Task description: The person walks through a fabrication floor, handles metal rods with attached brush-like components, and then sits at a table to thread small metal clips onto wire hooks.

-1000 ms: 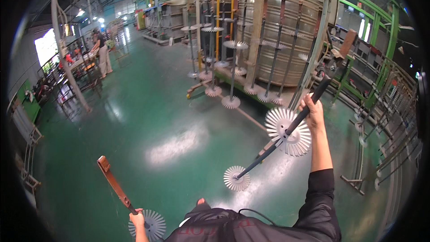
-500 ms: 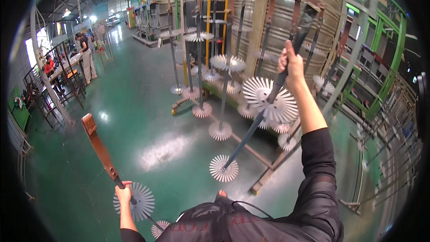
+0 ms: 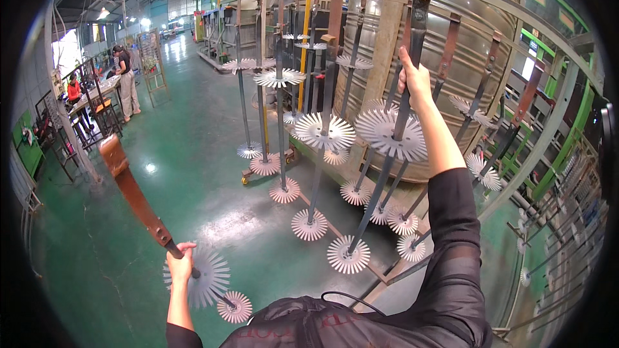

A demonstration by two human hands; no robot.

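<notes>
Finned-disc rod [image 3: 387,174], clasped in the raised right hand [image 3: 416,80], meets the hanging rack [image 3: 490,6] at one o'clock among rods already hung. A second rod [image 3: 138,203], gripped by the left hand [image 3: 182,267] at seven o'clock, remains unhung.

Right hand [image 3: 416,80] holds a rod [image 3: 387,161] against the rack [image 3: 451,0]; left hand [image 3: 182,269] lower left.

Two finned-disc rods — raised rod [image 3: 393,135] near-upright at rack; lowered rod [image 3: 138,200] tilted, rusty-tipped
</notes>
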